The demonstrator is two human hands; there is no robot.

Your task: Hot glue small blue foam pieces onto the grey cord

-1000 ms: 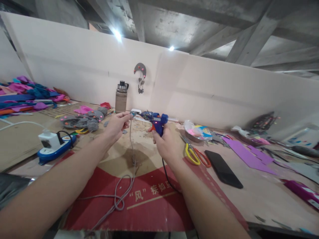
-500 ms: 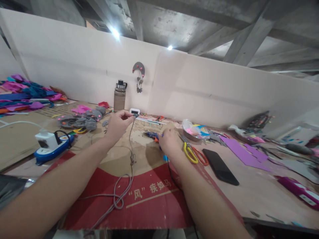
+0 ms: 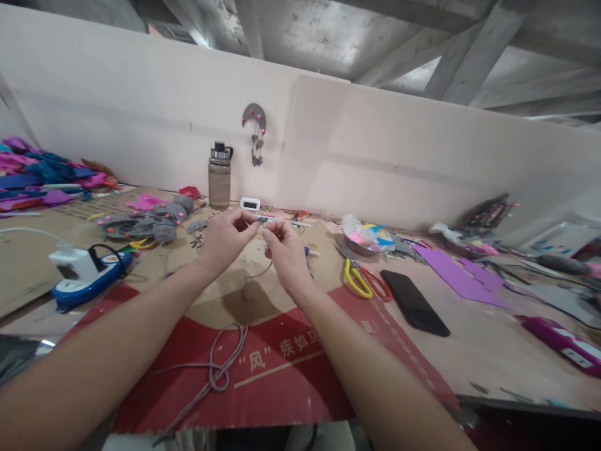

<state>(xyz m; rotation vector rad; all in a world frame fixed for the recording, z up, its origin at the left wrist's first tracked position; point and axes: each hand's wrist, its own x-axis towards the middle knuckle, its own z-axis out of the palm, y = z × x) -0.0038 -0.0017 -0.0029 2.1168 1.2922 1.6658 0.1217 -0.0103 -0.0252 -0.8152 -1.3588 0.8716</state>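
Above the middle of the bench (image 3: 493, 351), toward its far edge, the left hand (image 3: 225, 241) and the right hand (image 3: 284, 250) meet fingertip to fingertip. Each has thumb and forefinger closed in a small pinch on the upper end of a grey cord (image 3: 216, 374), and the other fingers curl loosely. From the pinch the cord drops to the cardboard sheet (image 3: 291, 388) and runs toward the near edge, where it crosses itself in a loose loop.

This looks like fine work at the cord's tip, so it probably goes best with both wrists steady and a firm, narrow pinch. The hanging length should be left slack so that its weight does not tug the tip free. Whatever else sits between the fingertips is too small to tell.

To the right of the hands lie yellow-and-red scissors (image 3: 364, 282) and a black phone (image 3: 413, 304). A bowl of coloured scraps (image 3: 366, 238) and a purple sheet (image 3: 451, 272) lie beyond them. Toward the left edge are a blue-and-white power strip (image 3: 84, 275) and grey felt pieces (image 3: 150, 222). Bright fabric (image 3: 42, 178) is piled at the far left corner. A water bottle (image 3: 219, 175) stands at the far edge against a pale partition wall (image 3: 375, 156), which carries a grey moon-shaped ornament (image 3: 254, 125). Bare concrete beams (image 3: 328, 37) run overhead.
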